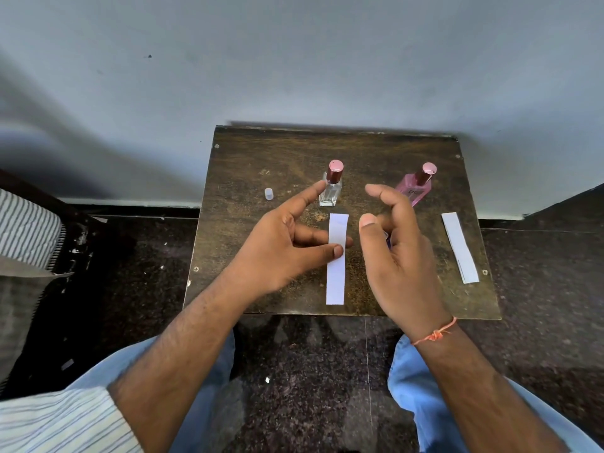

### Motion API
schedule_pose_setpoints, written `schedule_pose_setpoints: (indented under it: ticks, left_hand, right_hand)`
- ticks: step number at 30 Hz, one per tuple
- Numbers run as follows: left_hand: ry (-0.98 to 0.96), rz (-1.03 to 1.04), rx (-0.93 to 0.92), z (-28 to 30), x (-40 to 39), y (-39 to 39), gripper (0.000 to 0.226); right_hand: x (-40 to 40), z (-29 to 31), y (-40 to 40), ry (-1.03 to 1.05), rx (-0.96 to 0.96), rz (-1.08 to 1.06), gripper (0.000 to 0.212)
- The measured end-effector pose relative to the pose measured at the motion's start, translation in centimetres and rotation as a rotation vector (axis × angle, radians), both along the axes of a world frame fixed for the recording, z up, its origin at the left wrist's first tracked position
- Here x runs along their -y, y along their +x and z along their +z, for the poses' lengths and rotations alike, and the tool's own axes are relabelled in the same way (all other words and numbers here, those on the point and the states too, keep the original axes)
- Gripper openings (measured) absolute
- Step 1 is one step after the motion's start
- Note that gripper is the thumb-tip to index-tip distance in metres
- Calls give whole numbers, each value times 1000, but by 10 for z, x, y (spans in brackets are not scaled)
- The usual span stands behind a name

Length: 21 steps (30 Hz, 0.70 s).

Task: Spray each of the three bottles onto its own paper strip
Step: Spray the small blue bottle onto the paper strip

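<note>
Your left hand (277, 250) pinches the middle paper strip (336, 259) between thumb and fingers, holding it above the table (248, 165). Your right hand (395, 253) curls around something small; what it holds stays hidden. The clear bottle (331, 188) and pink bottle (415, 188) stand capped behind; another strip (460, 247) lies right.

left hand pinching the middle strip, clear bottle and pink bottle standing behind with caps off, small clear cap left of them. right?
Not quite: the head view shows both caps on. The clear bottle and pink bottle each wear a pinkish cap. The rest holds: left hand pinches the middle strip, and the small clear cap sits left.
</note>
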State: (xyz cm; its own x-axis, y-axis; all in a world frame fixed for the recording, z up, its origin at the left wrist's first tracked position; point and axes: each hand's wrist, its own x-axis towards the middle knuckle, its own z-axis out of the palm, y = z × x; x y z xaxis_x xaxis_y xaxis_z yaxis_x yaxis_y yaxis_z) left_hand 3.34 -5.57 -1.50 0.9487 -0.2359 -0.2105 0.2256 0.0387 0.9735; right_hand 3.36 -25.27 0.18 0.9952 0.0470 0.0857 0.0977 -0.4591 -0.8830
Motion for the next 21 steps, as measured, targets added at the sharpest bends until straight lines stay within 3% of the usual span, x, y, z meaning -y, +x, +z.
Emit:
schedule_pose_setpoints:
  ticks: [21]
  left_hand:
    - [74,-19,22,-1,-5,1,101]
  right_hand:
    - [-1,5,0,-117,128,36,37]
